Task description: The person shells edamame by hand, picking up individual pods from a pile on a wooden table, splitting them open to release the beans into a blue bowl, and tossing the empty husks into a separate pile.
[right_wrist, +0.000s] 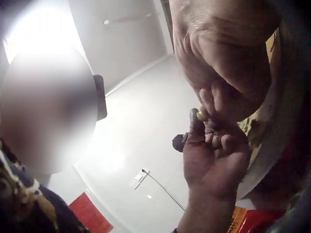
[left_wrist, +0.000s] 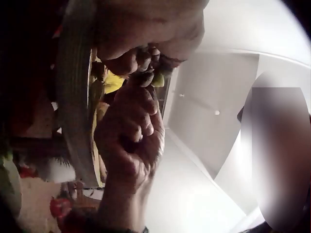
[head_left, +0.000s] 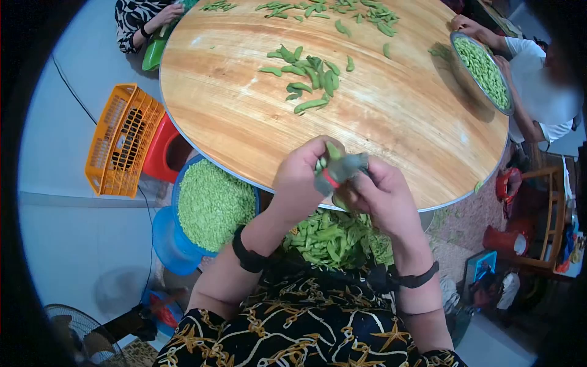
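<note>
Both hands meet over the round table's near edge. The left hand (head_left: 301,177) grips a green bean pod (head_left: 333,151), with pale beans beside its fingers; a grey cover with a red band is on its thumb. Close against it, the right hand (head_left: 386,194) has curled fingers and pinches green pod matter at the fingertips, partly hidden by grey wrapping. In the right wrist view a yellow-green bit (right_wrist: 201,115) shows between the left hand (right_wrist: 216,158) and the right hand (right_wrist: 223,58). Below the hands lies a heap of pods (head_left: 333,240).
The wooden table (head_left: 226,104) bears scattered pods (head_left: 312,76). A blue basin (head_left: 176,199) of shelled beans stands left, near an orange crate (head_left: 104,144) and red stool (head_left: 160,150). At the right, another person holds a metal bowl (head_left: 454,54) of beans.
</note>
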The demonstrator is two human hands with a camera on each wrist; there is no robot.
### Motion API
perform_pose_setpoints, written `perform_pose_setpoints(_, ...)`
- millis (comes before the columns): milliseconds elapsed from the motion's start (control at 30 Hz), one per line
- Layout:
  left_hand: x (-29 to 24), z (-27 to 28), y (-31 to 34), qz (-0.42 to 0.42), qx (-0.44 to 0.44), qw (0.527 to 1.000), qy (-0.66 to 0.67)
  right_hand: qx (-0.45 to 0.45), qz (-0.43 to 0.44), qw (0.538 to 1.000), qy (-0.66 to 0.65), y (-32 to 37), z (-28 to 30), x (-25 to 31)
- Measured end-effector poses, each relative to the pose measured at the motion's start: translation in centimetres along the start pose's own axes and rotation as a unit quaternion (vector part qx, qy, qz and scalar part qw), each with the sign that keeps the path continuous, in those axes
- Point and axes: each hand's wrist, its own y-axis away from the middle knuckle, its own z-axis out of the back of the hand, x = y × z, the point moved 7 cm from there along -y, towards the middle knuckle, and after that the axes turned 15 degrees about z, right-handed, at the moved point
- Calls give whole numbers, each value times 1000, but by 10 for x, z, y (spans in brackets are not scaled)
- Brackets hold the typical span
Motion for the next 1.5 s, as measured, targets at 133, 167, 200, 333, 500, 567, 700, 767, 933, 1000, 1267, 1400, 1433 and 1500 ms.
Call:
perform_pose_setpoints(133, -16, 3, 7, -140, -187, 907, -350, -47, 126, 939, 316, -9, 5, 25)
perform_pose_setpoints(167, -16, 6, 7, -122, -204, 912, -335, -71, 73, 962, 254, -10, 8, 20)
perform_pose_setpoints(200, -19, 6, 9, -125, -205, 913, -331, -63, 37, 992, 108, -10, 9, 13)
perform_pose_setpoints(333, -23, 15, 13, -93, -142, 959, -227, 3, -11, 983, 182, -13, 8, 10)
perform_pose_setpoints(500, -43, -2, 23, -138, -182, 864, -449, -40, 194, 895, 399, -32, 5, 54)
perform_pose_setpoints(567, -48, -9, 28, -238, -205, 807, -501, 24, 163, 914, 371, -34, -12, 44)
perform_pose_setpoints(700, -55, -2, 32, -216, -199, 814, -501, -16, 138, 937, 320, -35, -10, 38)
perform_pose_setpoints(767, -52, -7, 35, -270, -191, 703, -629, -36, 112, 944, 307, -37, -12, 33)
perform_pose_setpoints(933, -50, 3, 35, -205, -242, 688, -653, -21, 155, 853, 498, -51, -16, 37)
perform_pose_setpoints(1000, -49, 9, 35, -183, -260, 679, -662, 91, 194, 801, 559, -68, -26, 44)
perform_pose_setpoints(1267, -57, 20, 37, -205, -306, 721, -587, 104, 116, 562, 812, -110, -25, 56)
perform_pose_setpoints(1400, -55, 16, 37, -184, -279, 732, -593, 109, 184, 793, 570, -74, -26, 54)
perform_pose_setpoints(1433, -51, 12, 36, -175, -244, 753, -586, 108, 154, 814, 550, -63, -26, 50)
perform_pose_setpoints(1500, -46, 3, 35, -166, -208, 770, -580, 72, 137, 821, 550, -46, -25, 43)
